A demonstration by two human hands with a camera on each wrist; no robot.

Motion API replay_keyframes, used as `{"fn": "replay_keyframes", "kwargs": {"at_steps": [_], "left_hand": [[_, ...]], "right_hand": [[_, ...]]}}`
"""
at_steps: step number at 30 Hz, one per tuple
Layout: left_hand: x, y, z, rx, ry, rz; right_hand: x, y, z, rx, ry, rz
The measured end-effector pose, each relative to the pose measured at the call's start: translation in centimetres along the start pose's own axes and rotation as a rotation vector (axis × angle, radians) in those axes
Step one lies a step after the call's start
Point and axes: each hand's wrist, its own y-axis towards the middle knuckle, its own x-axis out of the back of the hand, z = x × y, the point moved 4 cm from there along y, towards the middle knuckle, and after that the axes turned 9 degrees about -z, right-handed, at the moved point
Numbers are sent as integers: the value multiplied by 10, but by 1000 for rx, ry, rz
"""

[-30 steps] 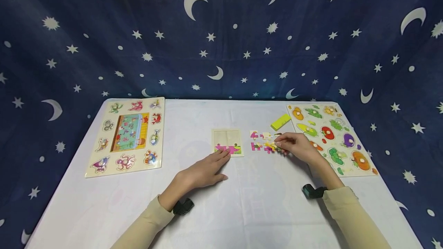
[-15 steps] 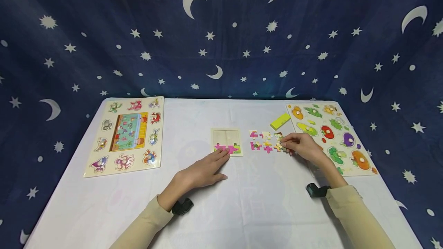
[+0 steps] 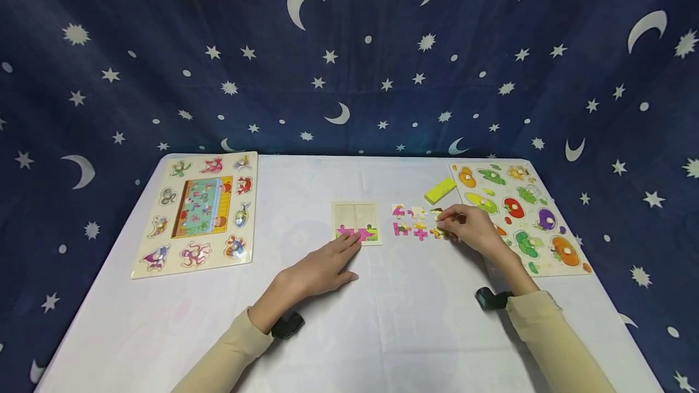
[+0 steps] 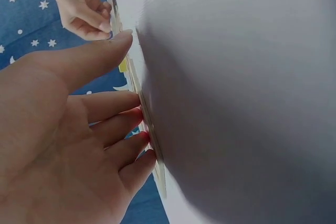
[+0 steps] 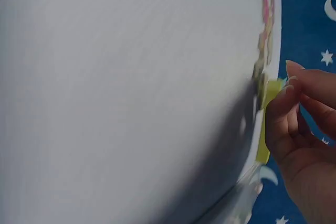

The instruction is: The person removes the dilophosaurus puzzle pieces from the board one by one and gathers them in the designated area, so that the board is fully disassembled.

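A square wooden puzzle tray (image 3: pixel 345 217) lies mid-table, with pink and green jigsaw pieces (image 3: pixel 370 233) along its near edge. My left hand (image 3: pixel 322 268) rests its extended fingertips on that near edge; the left wrist view shows its fingers straight. To the tray's right, several loose jigsaw pieces (image 3: pixel 401 229) lie in two rows. Over the right end of these rows is my right hand (image 3: pixel 474 230), its thumb and index fingertips close together, partly covering the pieces. Whether something is between them is hidden. A yellow-green block (image 3: pixel 440 190) lies behind the pieces.
On the left lies a sea-animal peg puzzle board (image 3: pixel 139 259). A vegetable peg puzzle board (image 3: pixel 510 241) lies on the right, partly behind my right hand. Both are on a white-covered table (image 3: pixel 404 320). A dark blue curtain (image 3: pixel 349 83) with moons and stars hangs behind.
My right hand shifts slightly right, then back left, over the right end of the loose pieces. The lower-row pieces lie further apart than a second ago. My left hand stays on the tray.
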Motion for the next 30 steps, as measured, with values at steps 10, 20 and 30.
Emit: {"fn": "replay_keyframes", "kwargs": {"at_steps": [10,20,30], "left_hand": [[-1,-1,6,20,-4,15],[0,-3,9,53,-28,25],[1,-4,10,71,-48,11]], "right_hand": [[-32,10,37,76,73,66],[-71,15,65,110,137,213],[-96,21,88,187,77,285]]}}
